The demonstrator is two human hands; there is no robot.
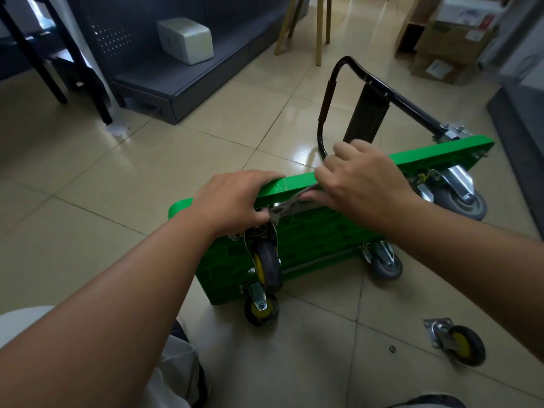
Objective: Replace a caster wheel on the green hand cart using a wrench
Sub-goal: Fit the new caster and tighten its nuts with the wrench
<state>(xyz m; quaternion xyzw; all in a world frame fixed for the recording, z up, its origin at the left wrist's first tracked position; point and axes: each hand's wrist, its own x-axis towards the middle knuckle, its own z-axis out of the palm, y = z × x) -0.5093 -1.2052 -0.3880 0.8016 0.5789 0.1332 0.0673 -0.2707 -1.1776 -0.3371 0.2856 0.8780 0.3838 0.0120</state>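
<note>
Two hands on the tipped green cart [309, 231] (tiled floor [117, 178]): left hand [232, 198] grips its edge, right hand [362, 181] the wrench [290, 205].

The left hand [232, 198] holds the green plastic cart [309, 228] on its side; the right hand [362, 181] grips a shiny metal wrench [287, 206].

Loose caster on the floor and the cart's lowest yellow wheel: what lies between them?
Bare floor tile, apart from one small dark bit, perhaps a nut, near the loose caster, head view.

Wrench [290, 201] handle hidden under right hand [362, 184].
</note>
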